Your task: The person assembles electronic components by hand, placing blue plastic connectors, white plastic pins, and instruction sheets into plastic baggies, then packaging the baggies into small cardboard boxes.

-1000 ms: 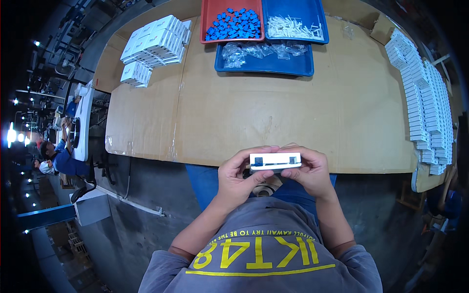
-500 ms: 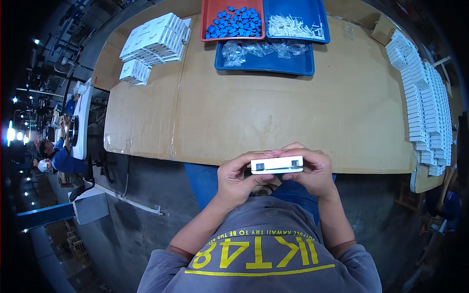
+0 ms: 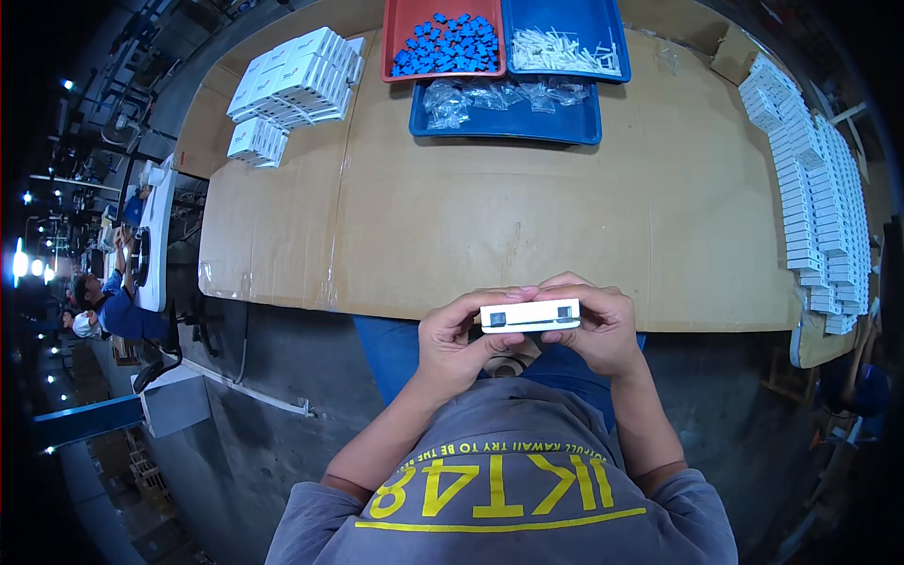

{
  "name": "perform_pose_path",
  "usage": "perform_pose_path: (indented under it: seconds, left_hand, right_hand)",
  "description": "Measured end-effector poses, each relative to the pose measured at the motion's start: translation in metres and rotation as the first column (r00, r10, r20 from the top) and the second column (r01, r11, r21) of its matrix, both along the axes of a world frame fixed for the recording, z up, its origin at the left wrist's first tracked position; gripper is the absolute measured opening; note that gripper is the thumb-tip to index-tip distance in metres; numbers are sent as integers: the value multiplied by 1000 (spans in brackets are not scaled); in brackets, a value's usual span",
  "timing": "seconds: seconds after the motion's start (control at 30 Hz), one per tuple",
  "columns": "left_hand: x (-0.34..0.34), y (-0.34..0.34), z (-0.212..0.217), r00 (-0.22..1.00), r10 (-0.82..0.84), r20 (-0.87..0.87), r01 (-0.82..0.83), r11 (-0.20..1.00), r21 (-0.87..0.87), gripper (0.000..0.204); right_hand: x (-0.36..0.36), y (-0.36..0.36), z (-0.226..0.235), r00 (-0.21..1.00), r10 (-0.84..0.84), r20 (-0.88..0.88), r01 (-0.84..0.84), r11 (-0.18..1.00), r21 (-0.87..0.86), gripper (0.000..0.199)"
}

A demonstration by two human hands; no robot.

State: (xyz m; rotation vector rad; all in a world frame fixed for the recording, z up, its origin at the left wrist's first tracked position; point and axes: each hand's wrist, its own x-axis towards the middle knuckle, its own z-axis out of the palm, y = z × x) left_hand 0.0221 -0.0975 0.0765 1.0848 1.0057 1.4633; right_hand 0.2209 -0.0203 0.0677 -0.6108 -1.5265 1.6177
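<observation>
I hold a small white rectangular box (image 3: 530,315) with two dark openings on its front, level and close to my chest, just below the near edge of the cardboard-covered table (image 3: 527,217). My left hand (image 3: 457,341) grips the box's left end, fingers curled over the top. My right hand (image 3: 603,325) grips its right end the same way. Both thumbs press along the box's underside.
At the table's far side stand a red tray of blue parts (image 3: 443,42), a blue tray of white parts (image 3: 565,38) and a blue tray with clear bags (image 3: 504,99). White boxes are stacked far left (image 3: 297,75) and lined up along the right edge (image 3: 819,179). Another person sits far left (image 3: 99,306).
The box and both hands have sunk slightly lower and nearer to my chest; the grip is unchanged.
</observation>
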Motion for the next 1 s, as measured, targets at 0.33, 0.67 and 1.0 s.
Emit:
perform_pose_path:
  seconds: [0.33, 0.67, 1.0]
  left_hand:
    - [-1, -1, -3, 1000, -1, 6, 1, 1000, 11, 36]
    - [1, -1, -4, 1000, 1, -2, -1, 1000, 30, 42]
    - [-8, 1, 0, 953, 48, -298, -61, 998, -33, 39]
  right_hand:
    - [0, 0, -3, 1000, 1, 7, -1, 1000, 25, 41]
    - [-1, -1, -5, 1000, 18, -25, -17, 1000, 14, 37]
    - [-5, 1, 23, 983, -123, 134, 98, 980, 175, 45]
